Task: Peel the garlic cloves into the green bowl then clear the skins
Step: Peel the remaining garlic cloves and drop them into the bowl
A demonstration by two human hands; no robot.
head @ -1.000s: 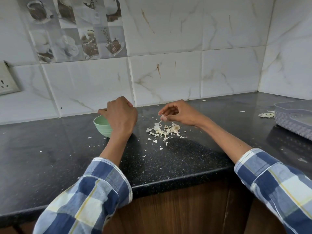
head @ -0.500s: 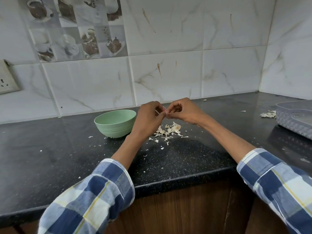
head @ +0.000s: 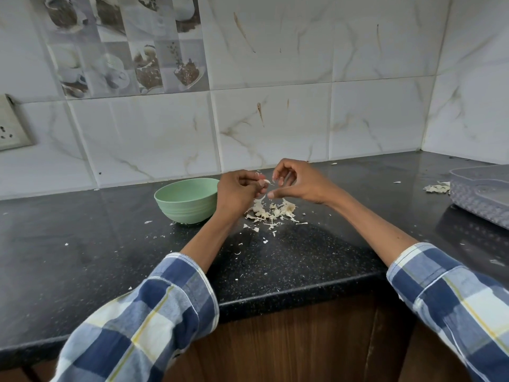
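A pale green bowl (head: 185, 200) stands on the black counter (head: 110, 244), just left of my hands; its inside is hidden from here. My left hand (head: 239, 193) holds a small garlic clove (head: 265, 183) in curled fingers. My right hand (head: 298, 181) is a little right of it, fingers curled, thumb and forefinger pinching a thin strip of skin (head: 261, 199) that hangs down. Below both hands lies a pile of garlic skins (head: 272, 211) on the counter.
A grey plastic container (head: 484, 195) sits at the right edge, with a second small heap of skins (head: 438, 188) beside it. Skin flakes are scattered over the counter. A tiled wall runs behind, a wall socket (head: 11, 128) at far left. The counter's front edge is near me.
My left hand left the bowl and came right to meet my right hand above the skin pile. The hands have since drawn slightly apart, a strip of skin trailing from the right.
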